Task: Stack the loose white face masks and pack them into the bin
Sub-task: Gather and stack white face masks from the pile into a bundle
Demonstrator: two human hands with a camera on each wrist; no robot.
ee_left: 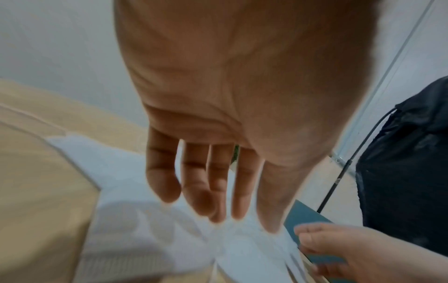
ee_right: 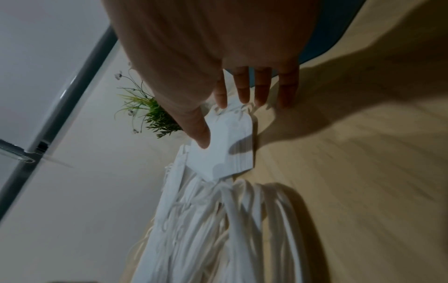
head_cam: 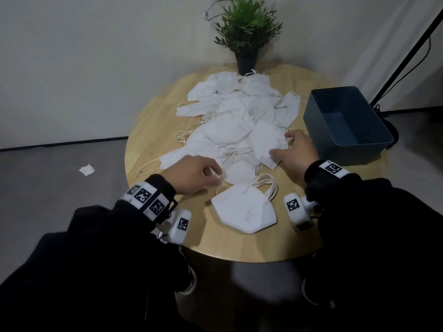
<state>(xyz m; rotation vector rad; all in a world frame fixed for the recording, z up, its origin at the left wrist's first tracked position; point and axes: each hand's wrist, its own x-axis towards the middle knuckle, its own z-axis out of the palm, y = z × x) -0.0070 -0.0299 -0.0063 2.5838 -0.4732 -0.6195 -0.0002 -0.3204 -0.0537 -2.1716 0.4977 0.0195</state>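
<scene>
Several loose white face masks point(head_cam: 230, 116) lie heaped across the middle of the round wooden table point(head_cam: 153, 111). A neat stack of masks point(head_cam: 244, 212) sits near the front edge, between my wrists. My left hand point(head_cam: 213, 174) hovers at the near side of the heap, its straight fingers point(ee_left: 218, 191) touching a mask point(ee_left: 242, 249). My right hand point(head_cam: 282, 144) is spread over the rightmost mask point(head_cam: 266, 142), thumb and fingertips point(ee_right: 244, 90) resting on that mask point(ee_right: 223, 153). The blue-grey bin point(head_cam: 311, 125) stands empty just right of that hand.
A potted plant point(head_cam: 247, 32) stands at the table's back edge behind the heap. A black stand pole point(head_cam: 407, 51) leans past the bin on the right. A paper scrap point(head_cam: 86, 169) lies on the floor to the left.
</scene>
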